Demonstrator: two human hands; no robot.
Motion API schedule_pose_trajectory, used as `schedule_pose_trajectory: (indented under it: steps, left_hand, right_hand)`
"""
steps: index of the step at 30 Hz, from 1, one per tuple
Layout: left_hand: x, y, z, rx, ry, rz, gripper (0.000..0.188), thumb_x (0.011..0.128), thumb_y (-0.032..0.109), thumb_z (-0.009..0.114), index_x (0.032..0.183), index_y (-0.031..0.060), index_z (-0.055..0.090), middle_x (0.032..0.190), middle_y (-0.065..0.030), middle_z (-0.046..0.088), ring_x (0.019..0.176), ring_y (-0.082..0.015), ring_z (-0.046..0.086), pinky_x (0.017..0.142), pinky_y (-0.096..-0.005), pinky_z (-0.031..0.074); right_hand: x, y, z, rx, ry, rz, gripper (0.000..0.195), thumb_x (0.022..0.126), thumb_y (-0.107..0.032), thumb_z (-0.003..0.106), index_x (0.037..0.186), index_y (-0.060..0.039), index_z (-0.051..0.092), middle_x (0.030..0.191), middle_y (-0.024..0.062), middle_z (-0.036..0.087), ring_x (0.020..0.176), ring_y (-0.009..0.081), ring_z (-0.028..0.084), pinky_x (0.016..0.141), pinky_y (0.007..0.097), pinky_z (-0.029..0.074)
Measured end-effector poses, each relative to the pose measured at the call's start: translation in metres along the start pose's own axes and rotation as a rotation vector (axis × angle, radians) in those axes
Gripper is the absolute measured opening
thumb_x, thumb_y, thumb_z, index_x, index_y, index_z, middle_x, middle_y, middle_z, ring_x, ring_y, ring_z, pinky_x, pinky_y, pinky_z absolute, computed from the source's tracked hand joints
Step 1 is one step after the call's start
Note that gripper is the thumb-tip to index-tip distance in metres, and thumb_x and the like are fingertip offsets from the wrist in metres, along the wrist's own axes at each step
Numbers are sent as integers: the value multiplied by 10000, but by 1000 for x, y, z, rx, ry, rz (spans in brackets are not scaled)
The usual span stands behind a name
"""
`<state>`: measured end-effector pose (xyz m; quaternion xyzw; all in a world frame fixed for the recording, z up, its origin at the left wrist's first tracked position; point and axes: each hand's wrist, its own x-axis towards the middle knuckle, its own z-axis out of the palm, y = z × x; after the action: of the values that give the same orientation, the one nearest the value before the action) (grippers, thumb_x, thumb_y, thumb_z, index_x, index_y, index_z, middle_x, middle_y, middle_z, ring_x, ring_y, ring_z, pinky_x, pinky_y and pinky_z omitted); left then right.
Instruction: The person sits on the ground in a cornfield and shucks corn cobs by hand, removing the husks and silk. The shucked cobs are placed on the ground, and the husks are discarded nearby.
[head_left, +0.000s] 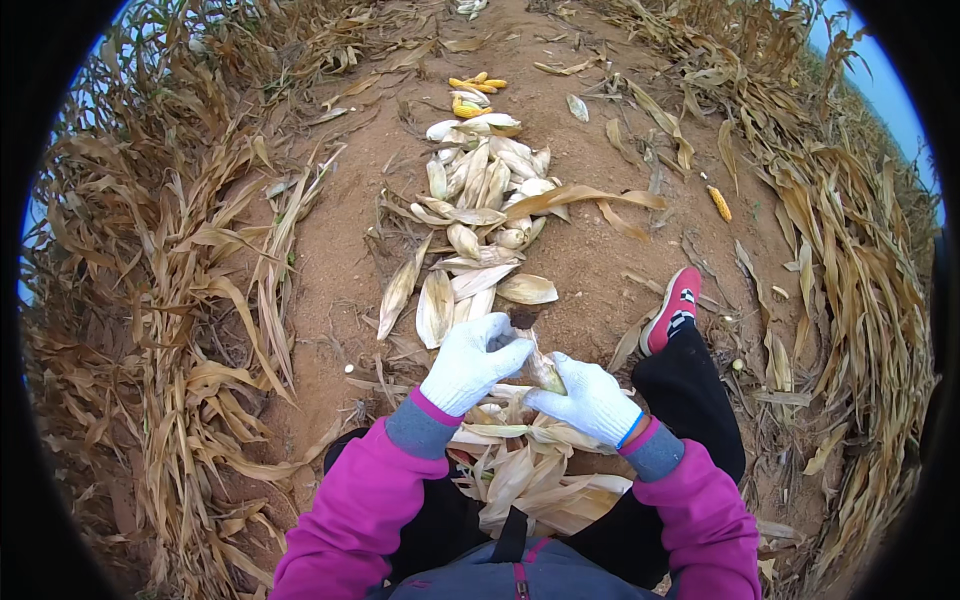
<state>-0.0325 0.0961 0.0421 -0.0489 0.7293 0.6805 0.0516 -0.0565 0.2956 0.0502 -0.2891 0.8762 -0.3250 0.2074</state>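
Note:
An ear of corn in its pale husk (545, 373) is held by its lower end in my right hand (596, 397), which wears a white knit glove. My left hand (476, 356), gloved the same way, has its fingers curled and its thumb against the upper end of the husk. A dark brown tuft (523, 319), perhaps dried silk, shows at that end. Beneath my hands and between my legs lie loose dry husks (525, 480). Just beyond my hands, a pile of unhusked ears (480, 180) stretches away along the ground.
Husked yellow ears (478, 82) lie past the pile. Another yellow ear (719, 203) rests on the soil (337, 262) at right. Dry corn stalks line the left (172, 360) and right (847, 262). My foot in a red shoe (673, 307) is at right.

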Motion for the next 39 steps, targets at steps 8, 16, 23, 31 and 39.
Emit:
schedule_pose_trajectory:
  steps: [8, 16, 23, 31, 39]
  left_hand:
    - [-6, -20, 14, -112, 134, -6, 105, 876, 87, 625, 946, 12, 644, 803, -15, 618, 702, -62, 531, 625, -242, 470]
    - [-9, -17, 18, -246, 128, 1, 201, 837, -22, 506, 1012, 6, 602, 912, -50, 622, 771, -130, 611, 705, -285, 545]
    - [-3, -9, 6, -433, -21, -100, 218, 918, 95, 590, 1091, -30, 543, 945, -98, 626, 806, -147, 648, 674, -279, 560]
    - [-3, -15, 10, -245, 9, -20, 275, 883, 80, 646, 1093, -48, 522, 938, -86, 614, 816, -147, 630, 691, -266, 560]
    - [-5, -13, 10, -464, -39, -87, 266, 862, 6, 597, 1115, -25, 520, 909, -68, 610, 799, -121, 618, 690, -263, 538]
  right_hand:
    - [-1, 2, 8, -80, 65, -16, 427, 807, -403, 703, 992, -46, 558, 848, 217, 653, 775, 415, 652, 661, 468, 525]
    - [3, -1, 16, -45, 90, 24, 424, 845, -438, 653, 975, -48, 551, 848, 216, 657, 778, 399, 658, 676, 477, 520]
    - [6, 26, 25, 625, -21, 71, 528, 836, -398, 712, 1177, -16, 584, 996, 186, 677, 926, 283, 658, 832, 360, 499]
    - [6, 18, 18, 240, -28, 122, 585, 833, -503, 678, 1137, -12, 586, 1003, 234, 670, 959, 388, 652, 831, 419, 507]
    - [6, 17, 25, 564, 66, 55, 490, 863, -348, 696, 1198, -10, 579, 1104, 190, 664, 1015, 292, 664, 861, 369, 515]
